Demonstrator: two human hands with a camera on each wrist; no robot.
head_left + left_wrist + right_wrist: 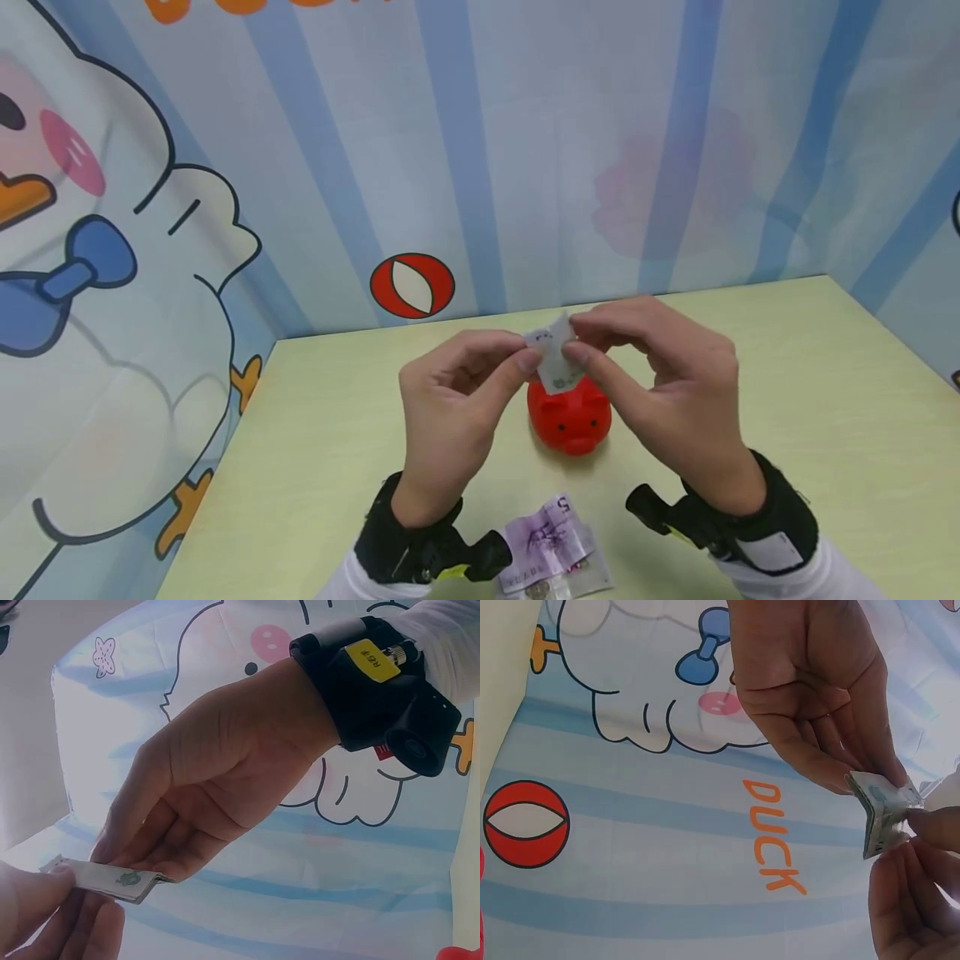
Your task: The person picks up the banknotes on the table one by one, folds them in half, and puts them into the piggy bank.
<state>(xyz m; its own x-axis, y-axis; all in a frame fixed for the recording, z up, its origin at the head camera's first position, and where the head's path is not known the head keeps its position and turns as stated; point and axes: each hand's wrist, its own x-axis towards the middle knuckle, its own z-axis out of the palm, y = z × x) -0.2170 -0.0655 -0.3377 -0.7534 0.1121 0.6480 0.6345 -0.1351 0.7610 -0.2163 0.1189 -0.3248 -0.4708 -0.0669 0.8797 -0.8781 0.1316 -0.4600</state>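
Between both hands is a small folded banknote point(557, 367), whitish with faint green print. My left hand point(453, 408) pinches its left edge between thumb and forefinger. At the opposite edge, the thumb and fingertips of my right hand point(675, 400) pinch it too. Creased, stacked layers of the banknote point(881, 814) show in the right wrist view. Just below and behind the note stands a red piggy bank point(573, 421), its top partly hidden by the note. Nearer me, between the wrists, a purple banknote point(543, 542) lies creased on other pale, flat pieces.
The pale yellow table point(337, 425) spreads out under the hands. Behind it hangs a blue-striped cloth backdrop point(525, 167) with a cartoon duck point(112, 400) on the left. Each wrist wears a black strap with a small camera point(487, 557).
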